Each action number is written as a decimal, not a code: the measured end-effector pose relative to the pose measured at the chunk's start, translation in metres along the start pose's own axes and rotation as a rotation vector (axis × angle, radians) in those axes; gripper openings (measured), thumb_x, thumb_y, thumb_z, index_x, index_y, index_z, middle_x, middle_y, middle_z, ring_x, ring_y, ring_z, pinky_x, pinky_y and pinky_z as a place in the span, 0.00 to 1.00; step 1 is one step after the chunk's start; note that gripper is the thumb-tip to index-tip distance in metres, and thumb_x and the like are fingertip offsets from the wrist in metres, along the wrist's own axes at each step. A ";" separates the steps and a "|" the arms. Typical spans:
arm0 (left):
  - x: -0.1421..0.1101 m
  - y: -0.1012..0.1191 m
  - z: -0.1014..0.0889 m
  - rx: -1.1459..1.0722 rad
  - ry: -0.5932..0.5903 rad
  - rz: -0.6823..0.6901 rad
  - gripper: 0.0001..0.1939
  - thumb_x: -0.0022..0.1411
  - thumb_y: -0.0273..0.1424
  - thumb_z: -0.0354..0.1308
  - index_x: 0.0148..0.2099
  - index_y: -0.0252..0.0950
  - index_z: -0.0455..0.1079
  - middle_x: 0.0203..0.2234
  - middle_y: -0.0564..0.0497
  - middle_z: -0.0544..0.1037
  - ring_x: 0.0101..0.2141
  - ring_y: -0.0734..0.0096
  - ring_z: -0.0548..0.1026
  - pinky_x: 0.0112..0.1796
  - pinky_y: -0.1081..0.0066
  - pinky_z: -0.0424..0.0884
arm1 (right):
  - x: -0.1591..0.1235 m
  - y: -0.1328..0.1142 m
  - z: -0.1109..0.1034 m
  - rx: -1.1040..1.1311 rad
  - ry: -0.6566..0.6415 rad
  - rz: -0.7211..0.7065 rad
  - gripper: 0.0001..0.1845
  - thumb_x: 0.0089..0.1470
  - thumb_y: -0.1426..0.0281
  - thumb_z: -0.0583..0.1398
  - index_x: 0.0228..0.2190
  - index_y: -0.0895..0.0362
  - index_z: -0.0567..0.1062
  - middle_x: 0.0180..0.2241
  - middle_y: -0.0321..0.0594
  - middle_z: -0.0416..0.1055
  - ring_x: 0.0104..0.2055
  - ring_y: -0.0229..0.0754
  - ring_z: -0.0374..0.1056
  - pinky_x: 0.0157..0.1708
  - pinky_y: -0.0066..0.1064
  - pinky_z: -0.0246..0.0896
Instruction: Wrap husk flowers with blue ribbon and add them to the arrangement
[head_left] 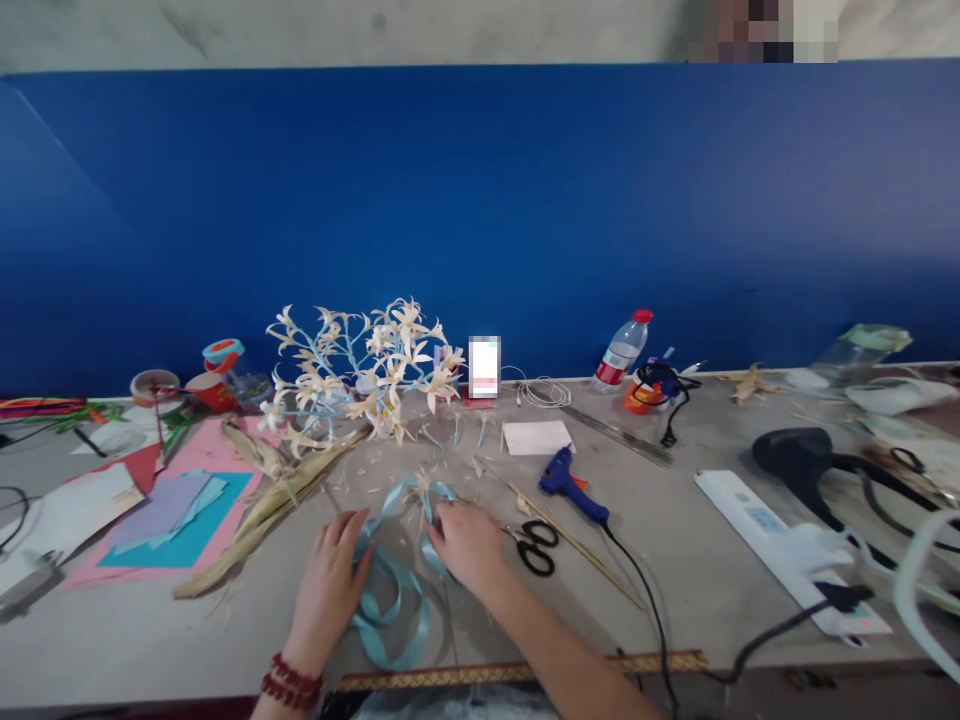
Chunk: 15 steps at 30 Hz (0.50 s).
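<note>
A light blue satin ribbon (pixel 396 600) lies in loops on the grey table (pixel 705 590) in front of me. My left hand (pixel 330 580), with a red bead bracelet at the wrist, rests on the ribbon's left side with its fingers curled onto it. On the ribbon's right side, my right hand (pixel 466 545) has its fingers closed on a loop. Just behind the hands stands a spray of cream paper flowers on pale blue stems (pixel 360 370).
Black scissors (pixel 534 546) and a blue glue gun (pixel 571 486) with its black cord lie right of my right hand. Dried leaves (pixel 277 505) and coloured paper sheets (pixel 169 520) sit to the left. A water bottle (pixel 622 352), white power strip (pixel 787 545) and tape rolls (pixel 154 385) stand farther off.
</note>
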<state>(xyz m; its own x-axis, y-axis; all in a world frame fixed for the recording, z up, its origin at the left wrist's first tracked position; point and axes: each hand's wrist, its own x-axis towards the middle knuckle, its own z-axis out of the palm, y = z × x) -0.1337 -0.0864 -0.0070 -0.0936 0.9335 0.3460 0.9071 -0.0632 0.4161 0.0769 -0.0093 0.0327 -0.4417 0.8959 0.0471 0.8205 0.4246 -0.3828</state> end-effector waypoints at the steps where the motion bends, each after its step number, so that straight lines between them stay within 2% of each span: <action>1: 0.001 0.000 0.002 -0.002 -0.026 -0.010 0.19 0.64 0.30 0.50 0.56 0.40 0.64 0.47 0.43 0.73 0.47 0.53 0.73 0.47 0.53 0.70 | 0.003 -0.001 0.003 0.014 0.003 0.011 0.08 0.53 0.66 0.59 0.30 0.57 0.76 0.30 0.49 0.77 0.33 0.52 0.73 0.31 0.35 0.60; 6: 0.008 -0.011 0.003 -0.055 -0.071 -0.033 0.17 0.65 0.26 0.45 0.53 0.39 0.66 0.41 0.45 0.75 0.41 0.59 0.76 0.41 0.61 0.73 | 0.006 0.005 0.008 0.154 0.056 0.082 0.03 0.47 0.71 0.60 0.25 0.56 0.75 0.27 0.47 0.77 0.31 0.50 0.72 0.30 0.34 0.58; 9: 0.014 -0.024 -0.005 -0.018 0.004 -0.056 0.17 0.65 0.29 0.45 0.53 0.40 0.67 0.39 0.46 0.75 0.38 0.59 0.76 0.40 0.60 0.73 | 0.005 0.018 -0.001 0.302 0.122 0.114 0.03 0.48 0.70 0.60 0.25 0.55 0.74 0.26 0.41 0.75 0.30 0.45 0.70 0.30 0.32 0.57; 11: 0.020 -0.026 -0.013 0.059 0.105 -0.059 0.16 0.64 0.32 0.48 0.52 0.39 0.68 0.41 0.43 0.74 0.42 0.53 0.74 0.44 0.56 0.71 | 0.005 0.028 -0.007 0.429 0.161 0.109 0.04 0.50 0.68 0.59 0.26 0.54 0.73 0.25 0.38 0.74 0.28 0.42 0.68 0.30 0.30 0.57; 13: 0.026 -0.017 -0.021 0.094 0.192 -0.045 0.16 0.62 0.34 0.52 0.50 0.39 0.70 0.45 0.41 0.73 0.47 0.48 0.71 0.48 0.51 0.66 | 0.006 0.037 -0.012 0.569 0.188 0.097 0.06 0.51 0.66 0.58 0.25 0.54 0.71 0.24 0.36 0.72 0.26 0.40 0.66 0.28 0.29 0.57; 15: 0.033 0.003 -0.024 -0.004 0.160 -0.016 0.15 0.62 0.34 0.53 0.50 0.40 0.71 0.46 0.41 0.73 0.48 0.49 0.70 0.50 0.53 0.65 | 0.007 0.044 -0.013 0.716 0.197 0.091 0.08 0.52 0.64 0.58 0.25 0.54 0.70 0.21 0.34 0.69 0.23 0.38 0.63 0.24 0.28 0.57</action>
<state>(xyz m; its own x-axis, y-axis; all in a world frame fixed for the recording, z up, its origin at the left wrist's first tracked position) -0.1439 -0.0645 0.0254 -0.1727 0.8664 0.4686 0.9031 -0.0505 0.4264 0.1144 0.0177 0.0278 -0.2548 0.9589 0.1249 0.3842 0.2190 -0.8969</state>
